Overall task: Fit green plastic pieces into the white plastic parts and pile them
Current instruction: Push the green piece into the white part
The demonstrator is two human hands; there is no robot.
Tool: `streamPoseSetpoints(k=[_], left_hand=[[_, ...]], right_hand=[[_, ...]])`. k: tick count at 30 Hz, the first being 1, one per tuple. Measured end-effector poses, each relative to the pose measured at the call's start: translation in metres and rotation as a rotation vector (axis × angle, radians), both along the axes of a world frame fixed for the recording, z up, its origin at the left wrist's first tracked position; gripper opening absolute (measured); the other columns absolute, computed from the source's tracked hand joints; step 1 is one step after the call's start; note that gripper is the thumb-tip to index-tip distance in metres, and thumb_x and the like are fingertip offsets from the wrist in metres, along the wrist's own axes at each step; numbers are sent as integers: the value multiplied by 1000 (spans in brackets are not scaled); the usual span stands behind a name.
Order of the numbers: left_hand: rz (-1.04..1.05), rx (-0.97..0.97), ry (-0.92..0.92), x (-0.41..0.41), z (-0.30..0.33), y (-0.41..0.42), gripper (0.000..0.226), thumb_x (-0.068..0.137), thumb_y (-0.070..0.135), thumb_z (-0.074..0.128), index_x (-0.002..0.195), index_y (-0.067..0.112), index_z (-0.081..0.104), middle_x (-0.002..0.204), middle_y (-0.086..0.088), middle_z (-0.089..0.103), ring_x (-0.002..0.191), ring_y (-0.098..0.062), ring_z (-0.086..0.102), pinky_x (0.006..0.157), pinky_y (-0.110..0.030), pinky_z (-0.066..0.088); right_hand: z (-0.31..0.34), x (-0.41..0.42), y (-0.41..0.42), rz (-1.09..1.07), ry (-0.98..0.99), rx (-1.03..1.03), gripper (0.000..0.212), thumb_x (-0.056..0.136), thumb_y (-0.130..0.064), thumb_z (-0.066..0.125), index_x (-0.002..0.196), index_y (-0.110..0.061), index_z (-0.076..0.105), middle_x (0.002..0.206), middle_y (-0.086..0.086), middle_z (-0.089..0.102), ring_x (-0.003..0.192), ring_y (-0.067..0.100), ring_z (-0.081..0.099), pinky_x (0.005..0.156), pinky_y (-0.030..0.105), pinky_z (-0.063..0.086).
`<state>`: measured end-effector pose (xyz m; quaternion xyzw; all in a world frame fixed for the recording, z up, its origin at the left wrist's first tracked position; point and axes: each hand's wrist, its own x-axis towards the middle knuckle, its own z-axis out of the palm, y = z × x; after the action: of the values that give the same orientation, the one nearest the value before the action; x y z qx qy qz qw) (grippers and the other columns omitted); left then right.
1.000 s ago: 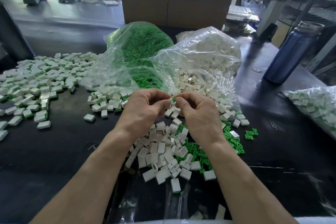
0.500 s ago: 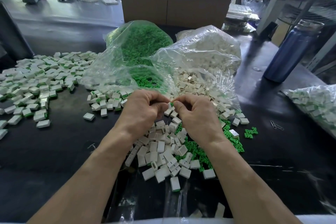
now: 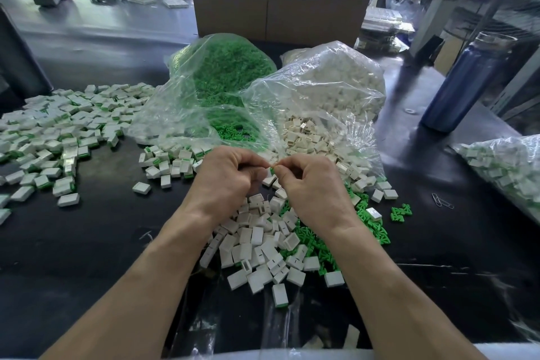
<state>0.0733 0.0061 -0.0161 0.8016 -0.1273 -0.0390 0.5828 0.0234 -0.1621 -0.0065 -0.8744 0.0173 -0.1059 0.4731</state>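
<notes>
Green piece (image 3: 272,169) — pinched between both hands' fingers (image 3: 283,170)

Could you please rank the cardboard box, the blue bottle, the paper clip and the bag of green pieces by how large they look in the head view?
1. Cardboard box, partly cut off.
2. Bag of green pieces.
3. Blue bottle.
4. Paper clip, by far the smallest.
The box sits farthest back, so its lead is safe.

No text, label, brand or number can be read anywhere. Nothing on the table carries legible print.
</notes>
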Motion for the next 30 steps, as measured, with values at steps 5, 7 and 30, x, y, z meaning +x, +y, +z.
streamPoseSetpoints(k=[5,7,30], left_hand=[[31,-24,-9,-5,1,-7,21,93,4,74,89,23,82,80,-6,78,79,-32,76,72,-44,66],[38,-41,-13,-8,2,-10,22,93,4,74,86,23,82,79,-6,78,80,-35,74,73,-47,65],[-12,-67,-173,-17,16,-23,12,94,14,75,94,25,75,98,1,72,80,-14,67,74,-27,58]], right_hand=[[-2,0,1,-45,22,62,18,103,-26,68,86,-27,75,75,-9,70,61,0,64,60,21,57],[-2,0,2,-56,12,65,18,103,-25,69,86,-27,75,74,-9,69,63,3,66,64,27,61],[4,-3,8,-135,122,543,73,109,-62,34,71,-18,78,69,13,72,51,15,56,42,25,40]])
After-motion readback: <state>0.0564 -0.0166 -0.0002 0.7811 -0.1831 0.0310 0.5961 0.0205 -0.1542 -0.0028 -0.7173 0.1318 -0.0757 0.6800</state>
